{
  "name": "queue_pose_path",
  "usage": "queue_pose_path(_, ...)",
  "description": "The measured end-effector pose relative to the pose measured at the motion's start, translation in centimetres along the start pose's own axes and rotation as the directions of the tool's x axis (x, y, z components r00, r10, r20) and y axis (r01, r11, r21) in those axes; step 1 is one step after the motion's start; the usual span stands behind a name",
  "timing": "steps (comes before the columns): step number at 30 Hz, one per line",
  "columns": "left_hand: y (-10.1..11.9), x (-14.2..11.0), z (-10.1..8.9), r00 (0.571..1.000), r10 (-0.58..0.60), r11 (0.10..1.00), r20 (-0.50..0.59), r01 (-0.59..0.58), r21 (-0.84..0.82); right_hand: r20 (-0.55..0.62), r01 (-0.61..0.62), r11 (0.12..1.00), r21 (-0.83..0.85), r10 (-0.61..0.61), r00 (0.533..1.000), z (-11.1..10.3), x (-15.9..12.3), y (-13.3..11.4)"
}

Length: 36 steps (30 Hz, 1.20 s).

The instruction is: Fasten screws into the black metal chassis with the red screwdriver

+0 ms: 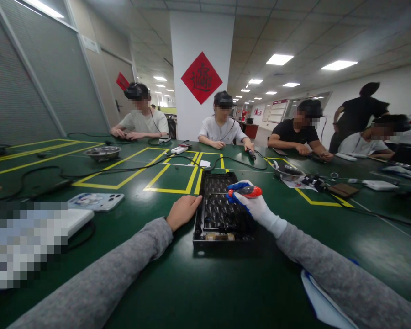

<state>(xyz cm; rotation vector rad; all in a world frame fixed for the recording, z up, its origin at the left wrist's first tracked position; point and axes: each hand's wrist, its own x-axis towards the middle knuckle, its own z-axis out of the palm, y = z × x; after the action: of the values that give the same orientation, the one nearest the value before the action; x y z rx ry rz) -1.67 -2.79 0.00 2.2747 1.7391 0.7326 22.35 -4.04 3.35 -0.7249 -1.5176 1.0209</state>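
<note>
The open black keyboard case [222,211] lies flat on the green desk [205,283], straight ahead between the two forearms, its inner grid of ribs facing up; a small circuit strip shows at its near edge. The right hand [253,203], in a white and blue glove, is closed around a red-handled screwdriver [245,192] held almost level, its thin shaft pointing left over the middle of the case; the tip seems to be above the ribs, though whether it touches cannot be told. The left hand [182,211], bare, rests loosely curled against the case's left edge, gripping nothing; pressed firmly there it would likely stop the case sliding. For good work the driver probably wants tilting upright over the screw, pressure straight down, slow turns. A phone [96,200] lies well to the left; a metal bowl [102,152] beyond it.
</note>
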Motion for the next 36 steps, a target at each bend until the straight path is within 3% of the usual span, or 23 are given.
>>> queue_pose_path(7,0.0,-0.1,0.0,1.0,0.015,1.0,-0.02,-0.015,-0.002,0.015,0.039,0.985,-0.167,-0.037,0.999,0.2,0.0,0.2)
queue_pose_path(13,-0.1,0.1,0.1,0.999,0.018,0.999,-0.028,-0.019,-0.034,0.029,0.044,0.987,-0.155,-0.04,0.999,0.3,0.0,0.1)
queue_pose_path(19,0.2,0.0,-0.1,1.0,-0.005,0.997,-0.022,0.003,-0.08,-0.011,-0.024,0.999,0.04,0.024,1.0,0.3,0.0,-0.3)
queue_pose_path(26,0.7,0.1,-0.4,0.952,0.058,0.984,-0.299,-0.105,-0.146,-0.147,-0.042,0.957,0.286,0.087,0.985,0.2,0.1,-0.6)
queue_pose_path(30,0.9,0.1,-0.4,0.944,0.137,0.961,-0.299,-0.2,-0.192,-0.202,-0.078,0.901,0.426,0.178,0.963,0.4,0.4,-0.6)
queue_pose_path(36,1.1,0.0,-0.5,0.943,0.179,0.939,-0.282,-0.249,-0.236,-0.226,-0.123,0.863,0.49,0.261,0.938,0.7,0.5,-0.7)
